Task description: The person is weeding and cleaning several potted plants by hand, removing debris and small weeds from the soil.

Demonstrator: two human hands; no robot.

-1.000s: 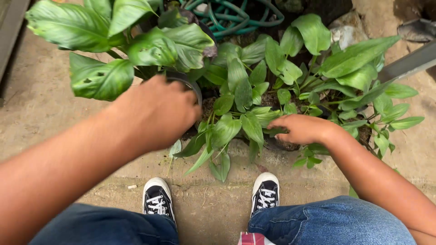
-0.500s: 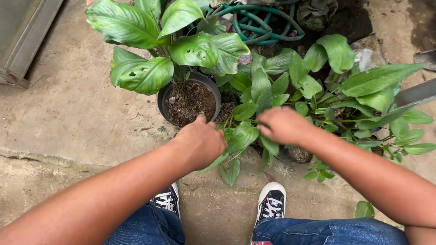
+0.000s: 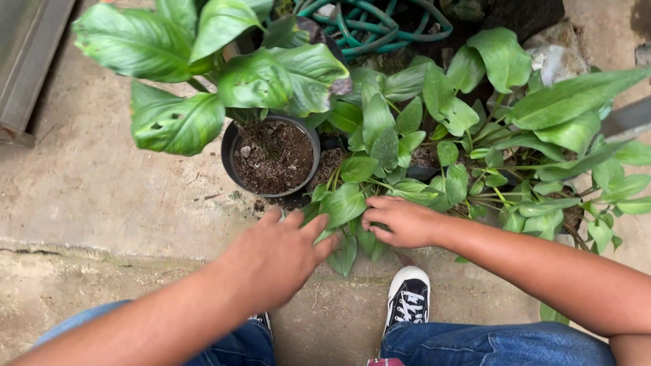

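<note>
- Black pot (image 3: 230, 157) holds dark soil (image 3: 274, 156) and a big-leaved plant (image 3: 217, 74); stands on the concrete floor (image 3: 102, 196).
- Just right of it, a low leafy plant (image 3: 380, 146); its container is hidden under the leaves.
- Left hand (image 3: 274, 254) open, fingers spread, holding nothing, fingertips at the low plant's front leaves, near the pot's rim.
- Right hand (image 3: 400, 220) loosely curled on the low plant's leaves; cannot tell whether it grips any.
- Green hose (image 3: 366, 27) coiled behind the plants.
- A step edge (image 3: 68, 247) runs across the floor at left; bare concrete left of the pot.
- Shoe (image 3: 409, 298) under the right hand.
</note>
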